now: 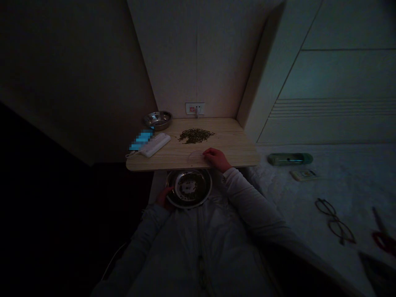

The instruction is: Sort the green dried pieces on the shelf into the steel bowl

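My left hand (163, 199) grips the left rim of a steel bowl (177, 203) held in my lap, just below the front edge of a small wooden table (235, 152). Several dark beans lie in the bowl. My right hand (216, 158) rests on the table near its front edge, fingers curled down on the surface next to a faint, pale round thing (195, 157). A heap of dark green beans (194, 135) lies on the table a little beyond that hand.
A second steel bowl (157, 119) stands at the table's back left, a white power strip (154, 145) beside it. A wall socket (194, 108) sits behind. On the bed to the right lie a green case (289, 159), glasses (335, 220) and red-handled scissors (383, 237).
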Available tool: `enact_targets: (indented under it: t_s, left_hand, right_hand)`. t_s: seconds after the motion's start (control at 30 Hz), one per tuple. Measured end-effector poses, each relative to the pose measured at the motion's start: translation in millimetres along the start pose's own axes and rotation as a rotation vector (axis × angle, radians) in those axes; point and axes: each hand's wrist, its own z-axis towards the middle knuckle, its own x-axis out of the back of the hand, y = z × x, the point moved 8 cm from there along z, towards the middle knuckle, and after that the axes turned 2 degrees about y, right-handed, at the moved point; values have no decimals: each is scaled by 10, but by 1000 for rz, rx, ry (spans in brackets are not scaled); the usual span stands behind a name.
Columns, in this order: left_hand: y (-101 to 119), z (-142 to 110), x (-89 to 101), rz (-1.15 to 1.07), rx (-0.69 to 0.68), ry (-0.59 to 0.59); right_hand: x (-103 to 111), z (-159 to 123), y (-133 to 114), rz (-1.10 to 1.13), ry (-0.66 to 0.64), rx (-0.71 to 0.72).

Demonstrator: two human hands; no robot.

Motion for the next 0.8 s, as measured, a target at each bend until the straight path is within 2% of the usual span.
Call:
enact_targets:
  t_s: [0.43,0.8]
  left_hand:
    - [-21,39,15,-10,8,-30]
    - [10,34,31,-17,-17,-5]
  right_hand:
    - [-4,-32,-48,-73,-18,2]
    - [-19,-21,-48,20,-56,-4]
